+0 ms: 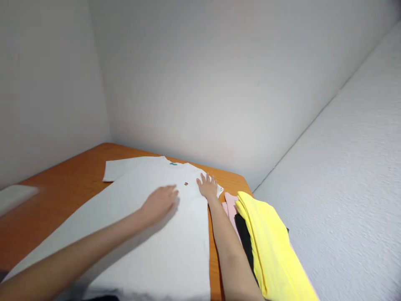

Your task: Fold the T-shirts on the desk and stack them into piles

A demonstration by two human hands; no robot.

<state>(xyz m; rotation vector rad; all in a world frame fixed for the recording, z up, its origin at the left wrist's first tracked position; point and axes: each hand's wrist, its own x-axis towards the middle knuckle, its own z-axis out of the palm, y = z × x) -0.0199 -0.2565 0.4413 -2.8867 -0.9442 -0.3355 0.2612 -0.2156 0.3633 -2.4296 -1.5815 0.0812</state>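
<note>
A white T-shirt (147,225) lies spread flat on an orange wooden table (69,188), with a small coloured mark on its chest. My left hand (159,202) rests palm down on the middle of the shirt, its fingers blurred but stretched out. My right hand (207,186) lies flat with fingers spread on the shirt's right shoulder, near the sleeve. Neither hand holds anything.
At the right edge of the table lies a pile of clothes: a yellow garment (269,242) on top, with a black one (246,242) and a pink one (231,205) under it. A white folded item (14,196) sits at the far left. Grey walls enclose the corner.
</note>
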